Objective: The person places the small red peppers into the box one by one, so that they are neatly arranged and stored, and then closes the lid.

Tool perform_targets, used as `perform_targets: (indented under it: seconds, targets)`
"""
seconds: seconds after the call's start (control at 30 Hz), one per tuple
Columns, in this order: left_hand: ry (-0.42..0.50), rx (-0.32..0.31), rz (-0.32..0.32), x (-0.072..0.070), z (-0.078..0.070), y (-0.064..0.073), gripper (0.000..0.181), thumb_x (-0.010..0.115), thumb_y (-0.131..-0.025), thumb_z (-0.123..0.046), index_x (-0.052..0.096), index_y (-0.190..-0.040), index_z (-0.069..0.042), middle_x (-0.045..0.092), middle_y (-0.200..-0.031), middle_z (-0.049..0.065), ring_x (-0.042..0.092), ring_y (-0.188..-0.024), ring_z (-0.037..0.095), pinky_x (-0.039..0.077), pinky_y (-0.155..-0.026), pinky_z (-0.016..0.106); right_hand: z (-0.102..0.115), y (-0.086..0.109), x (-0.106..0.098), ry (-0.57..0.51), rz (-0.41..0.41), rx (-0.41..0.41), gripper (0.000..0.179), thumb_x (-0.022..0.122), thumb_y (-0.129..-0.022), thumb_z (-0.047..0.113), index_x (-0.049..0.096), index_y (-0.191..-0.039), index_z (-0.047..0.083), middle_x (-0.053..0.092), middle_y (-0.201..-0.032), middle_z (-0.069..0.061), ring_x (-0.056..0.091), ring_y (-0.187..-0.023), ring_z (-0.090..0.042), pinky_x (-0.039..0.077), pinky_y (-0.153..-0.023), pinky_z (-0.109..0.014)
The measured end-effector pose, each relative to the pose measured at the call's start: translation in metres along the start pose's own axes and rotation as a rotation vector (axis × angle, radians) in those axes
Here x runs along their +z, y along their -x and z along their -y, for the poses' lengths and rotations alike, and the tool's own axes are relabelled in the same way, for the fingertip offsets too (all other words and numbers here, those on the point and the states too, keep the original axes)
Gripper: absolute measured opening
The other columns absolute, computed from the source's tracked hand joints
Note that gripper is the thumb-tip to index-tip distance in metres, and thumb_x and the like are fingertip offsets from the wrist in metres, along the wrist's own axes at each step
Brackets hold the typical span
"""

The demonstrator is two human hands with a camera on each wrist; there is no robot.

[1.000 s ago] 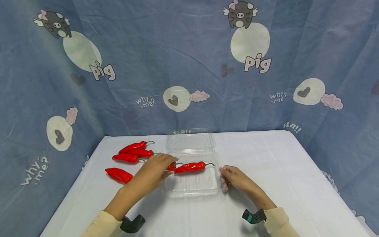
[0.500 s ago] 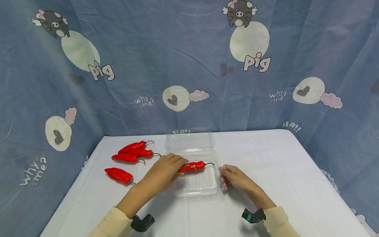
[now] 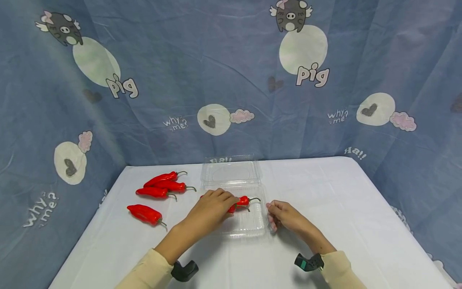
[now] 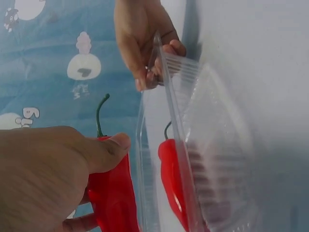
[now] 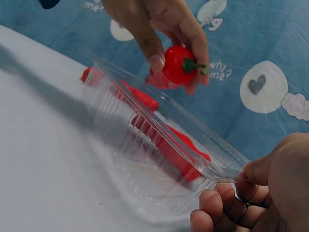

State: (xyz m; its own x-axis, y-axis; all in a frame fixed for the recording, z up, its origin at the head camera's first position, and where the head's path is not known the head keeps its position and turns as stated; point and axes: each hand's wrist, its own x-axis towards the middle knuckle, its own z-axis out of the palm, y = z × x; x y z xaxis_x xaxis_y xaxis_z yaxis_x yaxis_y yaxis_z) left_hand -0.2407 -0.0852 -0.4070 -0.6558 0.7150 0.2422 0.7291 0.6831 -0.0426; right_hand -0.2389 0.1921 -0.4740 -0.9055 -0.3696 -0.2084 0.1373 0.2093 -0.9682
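centrally, in head view, the left hand [image 3: 213,210] holds a red pepper [image 3: 232,209] over the clear container [image 3: 249,224], where another pepper [image 3: 244,201] lies; four more peppers [image 3: 145,214] sit on the table [image 3: 310,184]. left wrist: thumb and fingers are wrapped round the held pepper. right wrist: the right hand [image 5: 289,183] pinches the container's rim [image 5: 223,173] between thumb and curled fingers.

Printed words "pig" [image 3: 312,75], "why me?" [image 3: 337,116] and "Ha!!" [image 3: 355,153] on the blue backdrop cloth [image 3: 231,60]
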Motion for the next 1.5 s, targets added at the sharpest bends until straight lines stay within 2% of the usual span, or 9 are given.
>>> perform_targets:
  seconds: [0.23,0.6,1.1,1.3,1.5]
  targets:
    - [-0.005,0.002,0.036,0.009,-0.007,-0.009,0.043,0.081,-0.086,-0.026,0.067,-0.127,-0.02,0.069,-0.111,-0.006,0.059,-0.106,0.017,0.05,-0.089,0.035,-0.001,0.0,0.0,-0.01,0.004,0.004,0.031,0.044,-0.109,0.025,0.05,-0.09,0.001,0.054,-0.075,-0.003,0.055,-0.059,-0.014,0.048,-0.056,-0.028]
    - [-0.002,0.011,0.034,0.022,-0.011,-0.017,0.035,0.081,-0.086,-0.025,0.07,-0.12,-0.021,0.069,-0.105,-0.005,0.061,-0.102,0.018,0.052,-0.079,0.034,-0.001,-0.001,-0.002,-0.009,0.01,-0.009,0.034,0.045,-0.109,0.028,0.05,-0.091,0.0,0.054,-0.076,-0.003,0.055,-0.059,-0.014,0.047,-0.056,-0.028]
    - [-0.037,0.006,0.068,0.034,-0.012,-0.022,0.037,0.08,-0.086,-0.02,0.071,-0.121,-0.021,0.07,-0.108,-0.004,0.061,-0.103,0.018,0.05,-0.081,0.034,-0.003,-0.002,-0.001,-0.009,0.014,-0.013,0.031,0.044,-0.109,0.024,0.05,-0.089,0.001,0.055,-0.075,-0.003,0.055,-0.059,-0.012,0.048,-0.056,-0.026]
    - [0.002,-0.017,0.112,0.038,-0.013,-0.025,0.038,0.082,-0.085,-0.026,0.071,-0.121,-0.02,0.071,-0.111,-0.004,0.062,-0.102,0.018,0.05,-0.08,0.034,0.0,-0.001,-0.002,-0.004,0.015,-0.017,0.033,0.044,-0.109,0.027,0.05,-0.09,0.001,0.055,-0.075,-0.003,0.055,-0.059,-0.012,0.048,-0.056,-0.026]
    - [0.021,-0.036,0.144,0.041,-0.013,-0.025,0.035,0.08,-0.087,-0.027,0.071,-0.12,-0.019,0.071,-0.114,-0.002,0.063,-0.108,0.019,0.051,-0.088,0.038,-0.002,-0.001,-0.002,0.0,0.012,-0.012,0.031,0.043,-0.11,0.024,0.05,-0.09,0.001,0.055,-0.075,-0.002,0.055,-0.059,-0.011,0.048,-0.056,-0.026]
